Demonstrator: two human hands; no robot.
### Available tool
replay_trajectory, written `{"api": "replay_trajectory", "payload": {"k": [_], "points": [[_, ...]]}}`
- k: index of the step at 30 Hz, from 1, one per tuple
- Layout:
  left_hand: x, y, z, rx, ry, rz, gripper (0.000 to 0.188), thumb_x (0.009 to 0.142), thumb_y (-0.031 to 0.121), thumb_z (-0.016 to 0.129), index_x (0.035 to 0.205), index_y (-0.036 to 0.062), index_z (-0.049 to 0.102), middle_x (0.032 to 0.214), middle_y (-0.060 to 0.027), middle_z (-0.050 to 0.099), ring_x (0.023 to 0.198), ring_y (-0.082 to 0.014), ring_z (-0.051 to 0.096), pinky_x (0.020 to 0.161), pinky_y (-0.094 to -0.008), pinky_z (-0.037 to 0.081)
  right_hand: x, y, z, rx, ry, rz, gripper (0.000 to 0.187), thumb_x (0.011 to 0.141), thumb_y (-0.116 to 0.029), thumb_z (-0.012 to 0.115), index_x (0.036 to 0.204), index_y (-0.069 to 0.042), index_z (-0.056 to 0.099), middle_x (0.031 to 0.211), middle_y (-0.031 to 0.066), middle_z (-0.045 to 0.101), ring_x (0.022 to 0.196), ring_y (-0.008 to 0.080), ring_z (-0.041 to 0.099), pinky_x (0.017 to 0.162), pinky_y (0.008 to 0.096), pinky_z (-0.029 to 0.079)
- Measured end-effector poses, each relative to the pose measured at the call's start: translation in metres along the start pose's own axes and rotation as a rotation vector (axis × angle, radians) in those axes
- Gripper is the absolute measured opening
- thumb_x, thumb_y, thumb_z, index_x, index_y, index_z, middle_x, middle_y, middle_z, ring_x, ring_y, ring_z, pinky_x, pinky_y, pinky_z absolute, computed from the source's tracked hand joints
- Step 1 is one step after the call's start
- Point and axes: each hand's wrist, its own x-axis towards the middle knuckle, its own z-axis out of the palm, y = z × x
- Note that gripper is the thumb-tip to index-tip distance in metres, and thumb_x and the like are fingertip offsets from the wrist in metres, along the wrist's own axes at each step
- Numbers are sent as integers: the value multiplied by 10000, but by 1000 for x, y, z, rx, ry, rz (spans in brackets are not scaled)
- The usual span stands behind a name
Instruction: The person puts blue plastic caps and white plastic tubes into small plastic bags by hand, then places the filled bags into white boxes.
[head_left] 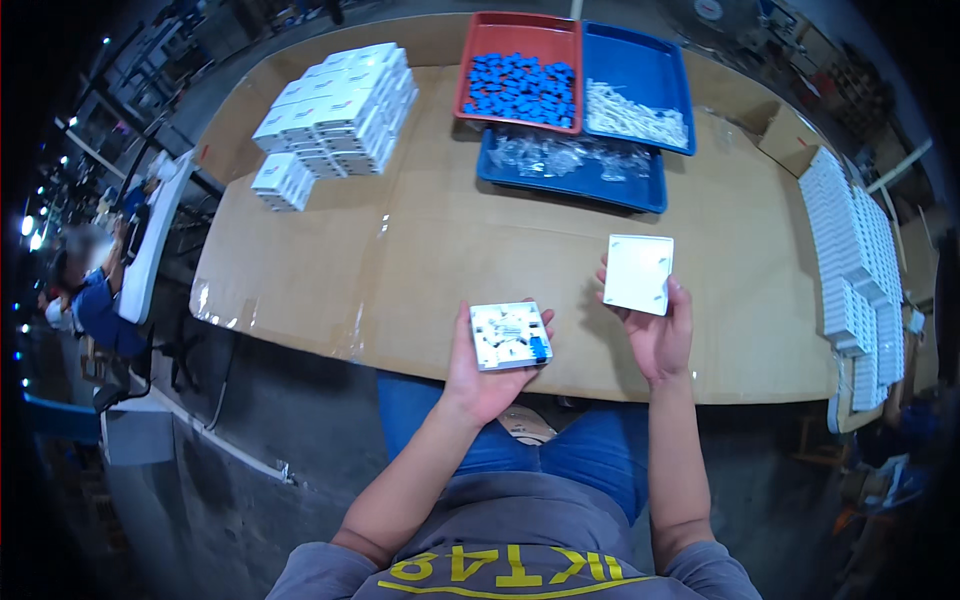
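My left hand (482, 385) is closed round a shallow white square box (494, 358), open side up. Inside it show a small blue piece (539, 347) in the near right corner and other small white parts too fine to name. Farther right, my right hand (660, 338) grips a flat white square lid (640, 272) by its edges, thumb on the right side. Small marks show near the lid's corners. Box and lid are apart, both held above the cardboard-covered table near its front edge.
At the back stand a red tray (467, 95) of blue pieces, a blue tray (635, 60) of white pieces and another blue tray (570, 192) with clear plastic bags. White boxes (335, 110) are stacked back left, white squares (850, 250) at right. A person (100, 305) sits far left.
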Motion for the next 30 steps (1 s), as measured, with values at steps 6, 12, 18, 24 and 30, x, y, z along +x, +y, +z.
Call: {"api": "replay_trajectory", "payload": {"k": [6, 12, 18, 24, 30], "points": [[-2, -14, 8, 54, 20, -59, 838, 1043, 687, 349, 1519, 8, 467, 1456, -230, 564, 1261, -386, 595, 1097, -533, 477, -3, -10, 7, 463, -188, 86, 687, 1052, -439, 414, 1648, -126, 275, 1520, 319, 481, 1354, 463, 554, 1120, 583, 477], [-2, -20, 8, 109, 63, -130, 819, 1049, 683, 343, 1519, 25, 472, 1425, -218, 589, 1235, -373, 611, 1105, -535, 469, -6, 11, 8, 477, -187, 144, 705, 1097, -527, 351, 1661, -119, 238, 1506, 309, 499, 1332, 443, 574, 1111, 559, 485], [-2, -29, 6, 112, 74, -170, 838, 1051, 717, 308, 1497, 30, 482, 1413, -233, 601, 1230, -386, 626, 1067, -565, 493, -23, 29, 10, 70, -226, 199, 780, 1077, -562, 457, 1584, 25, 381, 1438, 211, 601, 1314, 307, 614, 1142, 432, 459], [-2, -33, 7, 138, 136, -183, 813, 1054, 722, 278, 1478, 65, 498, 1370, -219, 625, 1194, -385, 646, 1048, -578, 504, -29, 29, 17, -117, -347, 194, 697, 1053, -499, 536, 1545, -8, 488, 1379, 173, 649, 1284, 250, 613, 1102, 373, 453], [-3, -38, 13, 166, 198, -196, 761, 1063, 712, 260, 1476, 116, 490, 1374, -189, 617, 1206, -368, 637, 1058, -593, 494, -28, 30, 13, -248, -438, 175, 607, 1044, -432, 578, 1522, -59, 550, 1369, 123, 637, 1279, 220, 596, 1081, 337, 449]]}}
